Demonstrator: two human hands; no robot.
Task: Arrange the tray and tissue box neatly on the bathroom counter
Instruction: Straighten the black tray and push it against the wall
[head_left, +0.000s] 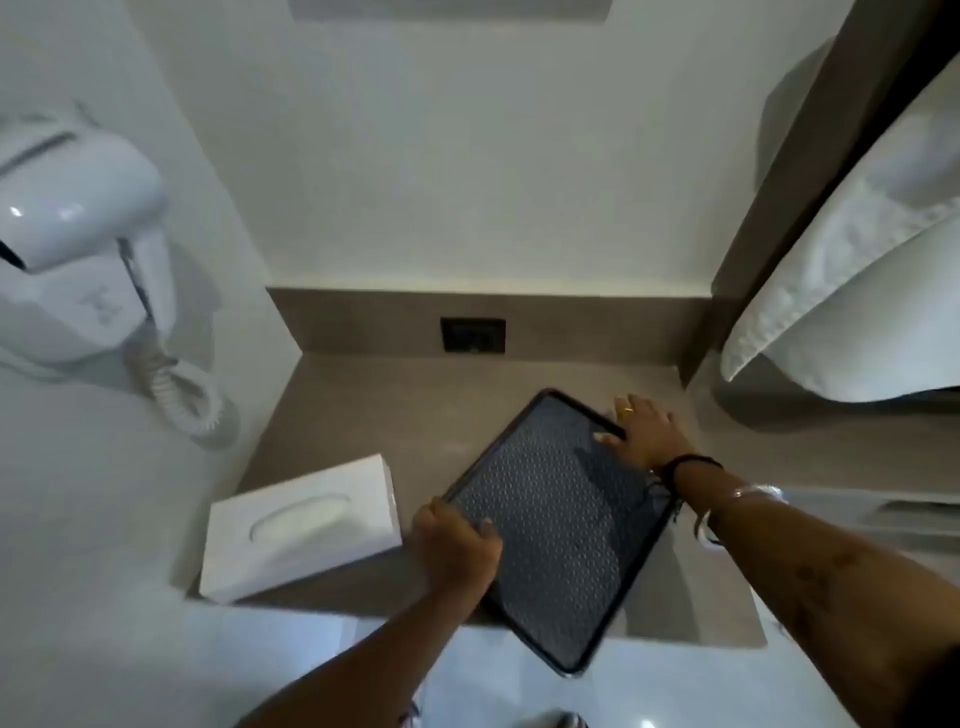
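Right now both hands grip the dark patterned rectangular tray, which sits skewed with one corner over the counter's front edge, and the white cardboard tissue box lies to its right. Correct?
Not quite. The head view shows the white cardboard tissue box lying to the left of the dark patterned rectangular tray, not its right. The rest holds: the left hand and right hand grip the tray, skewed with one corner past the front edge of the counter.
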